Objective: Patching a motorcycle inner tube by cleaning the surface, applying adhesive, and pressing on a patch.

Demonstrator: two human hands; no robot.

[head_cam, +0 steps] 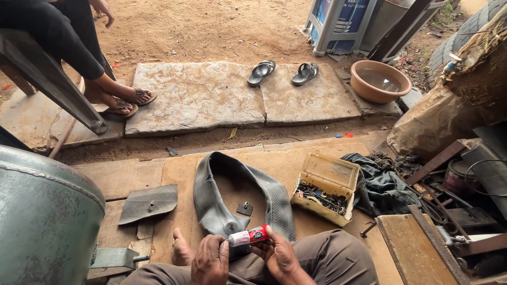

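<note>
My left hand (pixel 210 260) and my right hand (pixel 278 255) both grip a small red and white tube (pixel 248 236), held level low in the view, above my lap. The left fingers close on its white cap end, the right fingers on its red body. Just beyond the hands a grey rubber inner tube (pixel 214 203) lies folded in an arch on a wooden board (pixel 280 163). A small dark rubber patch (pixel 244 208) sits inside the arch. My bare foot (pixel 181 249) rests beside the inner tube.
An open, worn yellow box (pixel 326 187) of metal bits stands at right, next to a dark cloth (pixel 383 184). A flat rubber piece (pixel 148 203) lies left, by a grey metal drum (pixel 45 211). Beyond are stone slabs (pixel 211 97), sandals (pixel 261 72), a brown basin (pixel 380 80) and a seated person's legs (pixel 79 47).
</note>
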